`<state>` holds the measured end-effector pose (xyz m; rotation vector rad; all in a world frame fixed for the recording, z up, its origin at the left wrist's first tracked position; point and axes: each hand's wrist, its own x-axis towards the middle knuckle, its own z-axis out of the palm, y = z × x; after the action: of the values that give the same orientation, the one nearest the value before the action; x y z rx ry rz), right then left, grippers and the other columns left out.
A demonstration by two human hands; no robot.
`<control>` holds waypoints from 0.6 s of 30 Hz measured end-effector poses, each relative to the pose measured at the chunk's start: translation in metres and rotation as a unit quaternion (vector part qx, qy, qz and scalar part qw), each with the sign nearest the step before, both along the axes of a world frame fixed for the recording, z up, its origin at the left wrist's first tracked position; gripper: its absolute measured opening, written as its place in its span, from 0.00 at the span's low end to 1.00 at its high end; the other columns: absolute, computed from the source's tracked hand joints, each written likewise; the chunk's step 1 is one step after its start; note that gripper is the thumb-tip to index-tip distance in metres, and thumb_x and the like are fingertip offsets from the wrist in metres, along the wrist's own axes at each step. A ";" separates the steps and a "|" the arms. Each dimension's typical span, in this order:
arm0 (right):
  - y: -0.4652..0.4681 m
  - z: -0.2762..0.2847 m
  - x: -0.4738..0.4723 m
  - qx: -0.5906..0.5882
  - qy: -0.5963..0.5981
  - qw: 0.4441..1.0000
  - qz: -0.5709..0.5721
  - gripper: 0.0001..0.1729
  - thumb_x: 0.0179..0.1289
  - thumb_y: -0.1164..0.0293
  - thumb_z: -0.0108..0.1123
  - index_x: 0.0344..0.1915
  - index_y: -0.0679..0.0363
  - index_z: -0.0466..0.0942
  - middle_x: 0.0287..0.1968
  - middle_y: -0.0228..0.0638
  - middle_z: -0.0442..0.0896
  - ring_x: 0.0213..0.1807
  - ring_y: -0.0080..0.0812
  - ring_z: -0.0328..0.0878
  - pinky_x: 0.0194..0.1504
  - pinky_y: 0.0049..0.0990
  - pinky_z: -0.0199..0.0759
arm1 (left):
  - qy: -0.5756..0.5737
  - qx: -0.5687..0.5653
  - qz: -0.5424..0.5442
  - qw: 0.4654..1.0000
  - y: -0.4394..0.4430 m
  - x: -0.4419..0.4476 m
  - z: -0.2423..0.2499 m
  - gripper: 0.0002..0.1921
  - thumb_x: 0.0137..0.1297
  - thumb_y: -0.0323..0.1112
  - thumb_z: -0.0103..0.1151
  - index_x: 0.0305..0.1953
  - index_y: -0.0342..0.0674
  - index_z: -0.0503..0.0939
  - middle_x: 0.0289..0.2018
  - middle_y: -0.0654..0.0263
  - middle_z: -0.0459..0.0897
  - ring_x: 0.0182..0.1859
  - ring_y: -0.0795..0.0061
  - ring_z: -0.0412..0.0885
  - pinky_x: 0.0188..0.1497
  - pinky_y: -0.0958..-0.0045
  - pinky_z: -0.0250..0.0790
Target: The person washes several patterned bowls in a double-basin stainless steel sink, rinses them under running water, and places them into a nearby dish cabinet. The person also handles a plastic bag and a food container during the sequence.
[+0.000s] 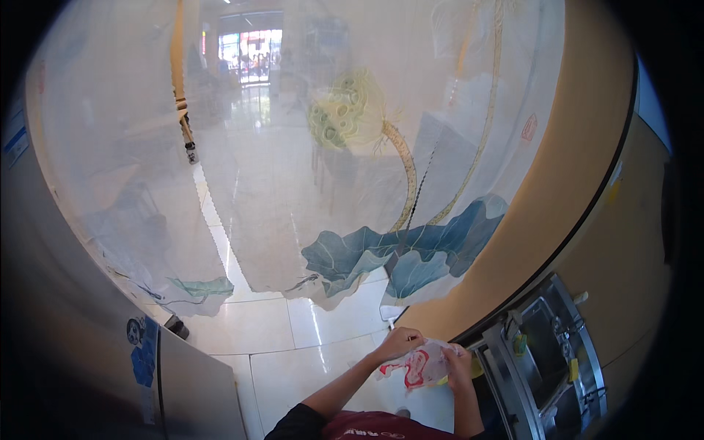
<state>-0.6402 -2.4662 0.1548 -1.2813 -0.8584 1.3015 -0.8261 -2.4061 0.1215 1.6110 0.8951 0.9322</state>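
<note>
Low in the head view, a thin white plastic bag (pixel 422 365) with red printing stretches between my two hands. My left hand (pixel 401 343) pinches the bag's upper left edge with curled fingers. Gripping its right side is my right hand (pixel 460 364), thumb towards the bag. The film looks crumpled and hangs in front of my dark red apron (pixel 379 426). I cannot tell whether anything is inside it. Something yellow shows at the bag's lower right, partly hidden by my right hand.
Sheer door curtain panels (pixel 264 192) with lotus painting hang ahead, above a white tiled floor (pixel 324 335). Stainless steel sinks (pixel 542 352) with taps stand at right, beside a tan wall (pixel 528 231). A metal cabinet (pixel 201 379) is at left. A white tool head (pixel 390 313) rests near the doorway.
</note>
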 end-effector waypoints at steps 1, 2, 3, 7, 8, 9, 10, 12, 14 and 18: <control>-0.001 -0.002 -0.006 0.010 0.017 1.000 0.001 0.03 0.55 0.76 0.57 0.28 0.64 0.74 0.25 0.30 0.76 0.26 0.21 0.72 0.30 0.21 0.67 | 0.018 -0.016 0.011 1.000 -0.002 -0.005 -0.003 0.13 0.59 0.41 0.54 0.30 0.35 0.78 0.18 0.62 0.74 0.21 0.78 0.68 0.25 0.72 0.61; -0.002 -0.003 -0.011 0.014 0.009 1.000 -0.009 0.05 0.57 0.75 0.55 0.25 0.63 0.75 0.24 0.30 0.76 0.27 0.20 0.72 0.31 0.19 0.66 | 0.010 -0.039 0.007 0.999 -0.005 -0.008 -0.005 0.13 0.59 0.40 0.53 0.28 0.34 0.76 0.18 0.59 0.74 0.20 0.74 0.68 0.25 0.70 0.61; -0.003 -0.005 -0.015 0.009 0.000 1.000 -0.014 0.05 0.57 0.75 0.55 0.25 0.63 0.75 0.24 0.29 0.76 0.26 0.20 0.72 0.31 0.19 0.65 | -0.005 -0.021 0.009 1.000 -0.007 -0.011 -0.007 0.14 0.59 0.40 0.53 0.28 0.34 0.76 0.18 0.58 0.73 0.20 0.73 0.68 0.25 0.69 0.61; -0.010 -0.009 -0.021 0.010 -0.002 1.000 0.001 0.05 0.59 0.74 0.54 0.28 0.62 0.74 0.26 0.29 0.76 0.28 0.20 0.72 0.34 0.19 0.66 | -0.011 0.018 0.035 0.999 -0.012 -0.012 -0.014 0.15 0.60 0.40 0.51 0.25 0.32 0.74 0.18 0.55 0.71 0.20 0.69 0.68 0.25 0.67 0.60; -0.011 -0.010 -0.021 0.001 -0.002 1.000 -0.014 0.04 0.60 0.74 0.53 0.29 0.62 0.74 0.27 0.29 0.76 0.29 0.21 0.72 0.35 0.20 0.66 | -0.011 0.032 0.031 0.999 -0.012 -0.010 -0.015 0.15 0.60 0.40 0.51 0.25 0.32 0.73 0.18 0.54 0.71 0.20 0.68 0.68 0.25 0.66 0.60; -0.013 -0.010 -0.020 0.002 -0.009 1.000 -0.030 0.04 0.60 0.73 0.53 0.30 0.62 0.74 0.28 0.29 0.76 0.30 0.22 0.72 0.35 0.20 0.67 | -0.002 0.026 0.023 0.999 -0.010 -0.008 -0.015 0.16 0.60 0.41 0.51 0.25 0.32 0.73 0.18 0.54 0.71 0.20 0.68 0.68 0.25 0.66 0.60; -0.015 -0.010 -0.018 -0.001 -0.012 0.998 -0.059 0.05 0.61 0.73 0.52 0.31 0.62 0.74 0.29 0.30 0.76 0.31 0.22 0.73 0.36 0.21 0.67 | 0.005 0.021 0.012 1.000 -0.009 -0.005 -0.015 0.16 0.60 0.41 0.51 0.25 0.32 0.73 0.18 0.53 0.71 0.20 0.67 0.68 0.25 0.66 0.60; -0.018 -0.008 -0.013 0.036 0.014 0.998 -0.054 0.07 0.63 0.70 0.50 0.36 0.61 0.73 0.33 0.30 0.76 0.35 0.24 0.73 0.38 0.23 0.67 | 0.034 0.025 0.011 0.999 -0.008 0.002 -0.013 0.19 0.61 0.44 0.50 0.24 0.31 0.73 0.18 0.52 0.71 0.20 0.66 0.68 0.25 0.65 0.60; -0.021 -0.005 -0.006 0.035 0.017 0.993 -0.110 0.08 0.64 0.68 0.49 0.36 0.61 0.73 0.32 0.30 0.76 0.35 0.25 0.73 0.38 0.24 0.67 | -0.012 0.021 0.001 1.000 -0.011 0.008 -0.009 0.18 0.62 0.43 0.51 0.25 0.31 0.73 0.16 0.54 0.70 0.18 0.71 0.66 0.23 0.68 0.59; -0.023 -0.003 0.007 0.041 0.031 0.991 -0.126 0.09 0.65 0.67 0.48 0.36 0.61 0.72 0.32 0.30 0.76 0.35 0.25 0.73 0.39 0.25 0.67 | -0.046 0.063 -0.011 0.997 -0.017 0.018 -0.003 0.22 0.62 0.46 0.50 0.21 0.30 0.72 0.13 0.56 0.68 0.16 0.74 0.62 0.21 0.69 0.58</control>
<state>-0.6332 -2.4893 0.1522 -1.2340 -0.6749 1.0907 -0.8084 -2.4232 0.1187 1.6657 0.7660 1.0562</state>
